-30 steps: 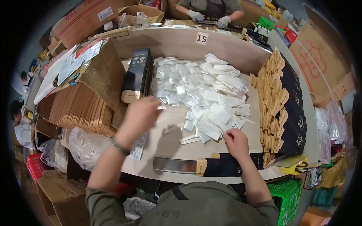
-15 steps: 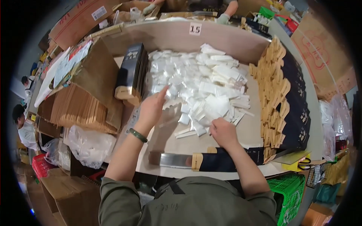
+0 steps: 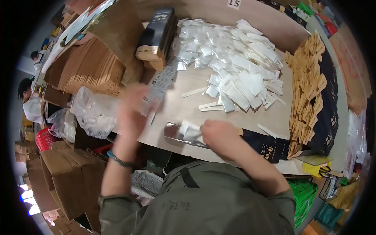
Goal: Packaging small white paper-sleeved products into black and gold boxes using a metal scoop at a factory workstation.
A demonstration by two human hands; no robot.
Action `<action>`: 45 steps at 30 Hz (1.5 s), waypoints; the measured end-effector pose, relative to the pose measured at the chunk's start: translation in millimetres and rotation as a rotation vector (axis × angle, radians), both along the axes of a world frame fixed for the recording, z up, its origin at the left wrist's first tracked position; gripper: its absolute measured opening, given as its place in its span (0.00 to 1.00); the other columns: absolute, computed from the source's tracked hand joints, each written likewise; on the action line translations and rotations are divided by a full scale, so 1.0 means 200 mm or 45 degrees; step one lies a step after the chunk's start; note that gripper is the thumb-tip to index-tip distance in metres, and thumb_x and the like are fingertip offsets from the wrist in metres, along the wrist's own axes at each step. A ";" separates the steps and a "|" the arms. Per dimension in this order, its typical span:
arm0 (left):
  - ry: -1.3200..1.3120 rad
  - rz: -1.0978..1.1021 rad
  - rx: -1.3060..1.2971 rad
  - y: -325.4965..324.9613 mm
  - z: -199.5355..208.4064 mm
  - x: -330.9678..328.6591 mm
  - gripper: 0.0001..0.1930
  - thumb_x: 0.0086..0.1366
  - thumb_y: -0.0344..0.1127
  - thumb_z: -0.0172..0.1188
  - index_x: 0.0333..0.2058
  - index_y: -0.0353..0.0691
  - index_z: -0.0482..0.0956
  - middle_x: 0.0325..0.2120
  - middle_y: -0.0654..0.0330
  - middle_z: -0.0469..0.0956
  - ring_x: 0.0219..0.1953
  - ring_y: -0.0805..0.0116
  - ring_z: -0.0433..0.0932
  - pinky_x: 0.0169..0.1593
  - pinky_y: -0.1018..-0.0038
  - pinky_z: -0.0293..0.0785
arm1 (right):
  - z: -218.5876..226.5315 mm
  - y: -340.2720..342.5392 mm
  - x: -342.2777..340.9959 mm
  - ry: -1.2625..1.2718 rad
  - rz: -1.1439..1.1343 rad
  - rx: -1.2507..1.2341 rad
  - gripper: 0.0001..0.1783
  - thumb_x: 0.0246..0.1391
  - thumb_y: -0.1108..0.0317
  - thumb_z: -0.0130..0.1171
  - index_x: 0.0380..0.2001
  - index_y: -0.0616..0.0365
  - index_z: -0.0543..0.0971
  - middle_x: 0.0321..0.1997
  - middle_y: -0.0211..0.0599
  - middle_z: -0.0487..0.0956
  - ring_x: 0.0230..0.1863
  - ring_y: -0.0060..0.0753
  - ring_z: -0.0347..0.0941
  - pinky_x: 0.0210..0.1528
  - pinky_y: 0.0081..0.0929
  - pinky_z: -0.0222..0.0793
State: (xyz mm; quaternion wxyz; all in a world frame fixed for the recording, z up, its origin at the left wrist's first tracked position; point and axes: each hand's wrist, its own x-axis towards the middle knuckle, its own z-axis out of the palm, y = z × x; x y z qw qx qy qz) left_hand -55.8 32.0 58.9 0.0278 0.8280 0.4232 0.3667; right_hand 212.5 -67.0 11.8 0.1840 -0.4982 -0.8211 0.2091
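Observation:
My right hand (image 3: 221, 137) is closed at the table's front edge, its fingers holding a small white packet (image 3: 191, 131). The packet lies over a shiny metal channel (image 3: 178, 135), whose right end passes under the hand. Right of it lies a dark navy paper sleeve (image 3: 268, 145) with pale print. My left hand (image 3: 135, 107), with a bracelet at its wrist, is smeared by motion beside a printed clear plastic strip (image 3: 160, 86); whether it holds anything does not show. Beyond both hands spreads a heap of white and clear packets (image 3: 231, 62).
Stacked dark sleeves with kraft ends (image 3: 309, 86) line the right side. A dark box stack (image 3: 156, 33) stands back left, beside an open carton (image 3: 117, 35) of brown card sheets (image 3: 90, 68). Scissors (image 3: 324, 171) lie at the right corner. A raised wall (image 3: 270, 19) closes the back.
My right hand has left the heap and come to the metal channel with a white packet. My left hand has drawn back from the heap toward me. The whole view has shifted.

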 end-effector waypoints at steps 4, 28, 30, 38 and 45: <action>0.233 0.610 0.126 0.50 0.49 -0.34 0.10 0.58 0.32 0.64 0.38 0.37 0.82 0.33 0.50 0.82 0.33 0.57 0.82 0.38 0.67 0.77 | -0.05 -0.08 -0.11 -0.134 0.022 0.019 0.03 0.46 0.74 0.56 0.28 0.58 0.74 0.30 0.43 0.73 0.36 0.51 0.73 0.37 0.43 0.72; -0.790 0.296 -0.470 0.02 -0.09 -0.73 0.08 0.70 0.31 0.55 0.43 0.35 0.80 0.28 0.70 0.72 0.30 0.81 0.67 0.33 0.80 0.64 | -0.06 -0.35 0.09 0.202 -0.352 0.104 0.16 0.42 0.66 0.72 0.30 0.61 0.76 0.57 0.50 0.74 0.56 0.54 0.71 0.57 0.43 0.68; -0.775 0.092 -1.083 -0.17 -0.20 -0.48 0.06 0.66 0.27 0.60 0.40 0.34 0.81 0.30 0.68 0.76 0.33 0.79 0.73 0.38 0.81 0.70 | -0.08 -0.36 0.09 0.153 -0.328 0.123 0.16 0.42 0.66 0.72 0.30 0.61 0.76 0.59 0.51 0.72 0.59 0.55 0.69 0.59 0.44 0.66; 0.037 -0.343 -1.192 -0.14 -0.34 0.00 0.07 0.55 0.22 0.67 0.34 0.35 0.83 0.30 0.61 0.79 0.34 0.71 0.79 0.38 0.76 0.75 | -0.11 -0.34 0.15 0.095 -0.171 0.120 0.18 0.42 0.64 0.71 0.32 0.63 0.76 0.62 0.52 0.71 0.62 0.57 0.66 0.61 0.47 0.65; -0.204 0.045 -0.591 -0.35 -0.42 0.36 0.08 0.53 0.25 0.69 0.34 0.37 0.83 0.36 0.56 0.77 0.36 0.62 0.79 0.40 0.71 0.77 | -0.11 -0.35 0.10 -0.008 -0.329 0.119 0.24 0.40 0.64 0.73 0.39 0.63 0.76 0.60 0.55 0.70 0.59 0.56 0.68 0.60 0.44 0.67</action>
